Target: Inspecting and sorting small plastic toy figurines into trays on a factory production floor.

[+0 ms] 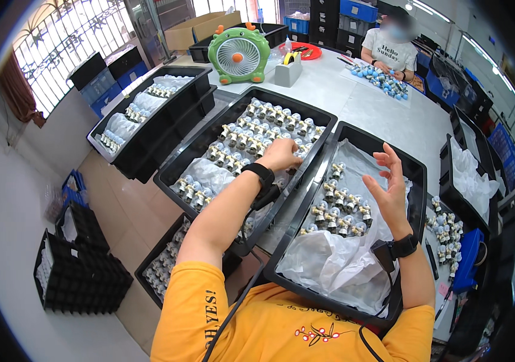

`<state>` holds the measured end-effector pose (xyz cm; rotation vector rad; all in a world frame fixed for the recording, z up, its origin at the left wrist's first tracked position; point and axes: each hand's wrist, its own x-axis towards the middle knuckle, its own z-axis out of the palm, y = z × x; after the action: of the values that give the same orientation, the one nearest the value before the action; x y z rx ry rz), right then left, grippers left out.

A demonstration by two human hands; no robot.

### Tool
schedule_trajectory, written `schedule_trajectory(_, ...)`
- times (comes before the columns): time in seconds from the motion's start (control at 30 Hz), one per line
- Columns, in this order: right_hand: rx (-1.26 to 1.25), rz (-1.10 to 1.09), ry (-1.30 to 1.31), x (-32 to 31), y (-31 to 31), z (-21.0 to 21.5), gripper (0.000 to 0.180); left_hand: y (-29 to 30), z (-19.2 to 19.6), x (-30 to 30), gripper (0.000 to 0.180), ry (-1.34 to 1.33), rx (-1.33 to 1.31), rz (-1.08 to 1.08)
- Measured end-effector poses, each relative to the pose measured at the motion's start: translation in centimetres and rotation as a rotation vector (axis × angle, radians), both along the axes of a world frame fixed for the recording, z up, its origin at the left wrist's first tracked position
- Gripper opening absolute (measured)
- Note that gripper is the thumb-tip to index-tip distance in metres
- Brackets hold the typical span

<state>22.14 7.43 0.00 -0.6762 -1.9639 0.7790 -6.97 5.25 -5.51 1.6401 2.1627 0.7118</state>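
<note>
Reaching into the left tray [176, 158], the left hand [278, 155] curls onto small figurines [251, 136], grip unclear; right hand [388, 187] hovers open, empty, above the right tray [417, 175]. A few figurines [339, 208] sit there at its 10 o'clock; left tray mostly full, so early going.

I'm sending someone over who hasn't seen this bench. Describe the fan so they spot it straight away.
Start at the grey table and go to its far end, beyond the black tray of small figurines. The fan stands upright there beside a grey box; it alone is green, with orange antlers and a round white grille.
</note>
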Motion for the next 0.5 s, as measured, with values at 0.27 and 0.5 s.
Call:
schedule_trajectory(0.27,-0.025,0.019,-0.006,0.0,0.3,-0.3,0.066,-0.9,0.8,-1.7,0.032,0.245,-0.073,0.144)
schedule_trajectory(0.5,-0.046,0.033,-0.025,0.3,0.3,-0.2,0.062,-0.6,-0.5,-0.8,0.032,0.406,-0.003,0.104)
